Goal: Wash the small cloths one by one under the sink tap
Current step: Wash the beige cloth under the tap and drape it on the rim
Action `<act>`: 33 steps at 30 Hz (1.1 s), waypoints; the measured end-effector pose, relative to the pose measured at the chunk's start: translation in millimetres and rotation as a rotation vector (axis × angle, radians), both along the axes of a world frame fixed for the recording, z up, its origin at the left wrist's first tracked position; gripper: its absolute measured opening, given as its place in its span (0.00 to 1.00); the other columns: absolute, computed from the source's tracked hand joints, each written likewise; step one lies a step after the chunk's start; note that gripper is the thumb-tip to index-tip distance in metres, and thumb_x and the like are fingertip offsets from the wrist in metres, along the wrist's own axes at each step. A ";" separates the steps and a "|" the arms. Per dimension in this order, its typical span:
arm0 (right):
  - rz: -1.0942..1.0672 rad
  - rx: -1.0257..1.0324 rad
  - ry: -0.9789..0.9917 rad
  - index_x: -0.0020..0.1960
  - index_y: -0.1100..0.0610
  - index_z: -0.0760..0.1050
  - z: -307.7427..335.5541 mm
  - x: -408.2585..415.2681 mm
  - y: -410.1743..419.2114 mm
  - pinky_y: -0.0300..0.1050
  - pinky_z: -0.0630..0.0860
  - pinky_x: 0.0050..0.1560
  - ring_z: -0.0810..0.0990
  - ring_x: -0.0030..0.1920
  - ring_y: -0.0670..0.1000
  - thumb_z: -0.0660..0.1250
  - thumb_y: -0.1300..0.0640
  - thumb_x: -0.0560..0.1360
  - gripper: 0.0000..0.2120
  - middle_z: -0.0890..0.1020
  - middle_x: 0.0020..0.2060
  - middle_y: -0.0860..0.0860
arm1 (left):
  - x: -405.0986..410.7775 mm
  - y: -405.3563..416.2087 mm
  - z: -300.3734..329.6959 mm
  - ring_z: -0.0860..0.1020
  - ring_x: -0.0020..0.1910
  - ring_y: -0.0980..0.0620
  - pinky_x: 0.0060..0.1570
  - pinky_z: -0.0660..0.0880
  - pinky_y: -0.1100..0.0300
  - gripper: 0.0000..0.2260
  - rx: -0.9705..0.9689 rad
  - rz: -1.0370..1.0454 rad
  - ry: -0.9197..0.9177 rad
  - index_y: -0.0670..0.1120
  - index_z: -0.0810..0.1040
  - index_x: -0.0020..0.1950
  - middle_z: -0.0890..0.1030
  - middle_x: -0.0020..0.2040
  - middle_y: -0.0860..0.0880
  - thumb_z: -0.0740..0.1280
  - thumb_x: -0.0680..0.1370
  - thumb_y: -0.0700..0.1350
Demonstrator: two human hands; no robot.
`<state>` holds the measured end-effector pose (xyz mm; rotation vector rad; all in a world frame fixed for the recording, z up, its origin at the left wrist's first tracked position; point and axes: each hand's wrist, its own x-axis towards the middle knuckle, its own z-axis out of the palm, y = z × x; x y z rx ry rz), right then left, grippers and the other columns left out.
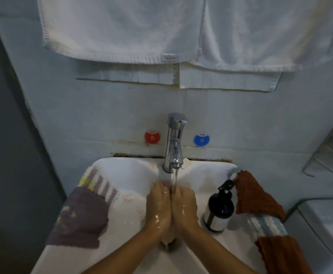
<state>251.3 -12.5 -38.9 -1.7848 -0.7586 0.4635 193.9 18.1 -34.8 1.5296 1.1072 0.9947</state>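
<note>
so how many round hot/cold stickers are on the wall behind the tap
2. The red sticker is on the wall left of the tap; the blue sticker is on its right, at about the same height. None seems hidden.

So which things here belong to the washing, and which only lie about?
Job: left hand, right hand, pale cloth between them, tap, sink, purple cloth, rust cloth.
Idle: bottle, white towels, wall rack.
</note>
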 end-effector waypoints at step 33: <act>0.064 0.124 -0.042 0.36 0.55 0.72 12.3 -4.7 -2.0 0.34 0.71 0.33 0.73 0.32 0.43 0.59 0.60 0.83 0.16 0.76 0.32 0.50 | -0.9 3.8 5.8 0.71 0.32 0.54 0.27 0.68 0.71 0.14 -0.123 -0.006 -0.068 0.42 0.69 0.37 0.72 0.33 0.48 0.56 0.83 0.38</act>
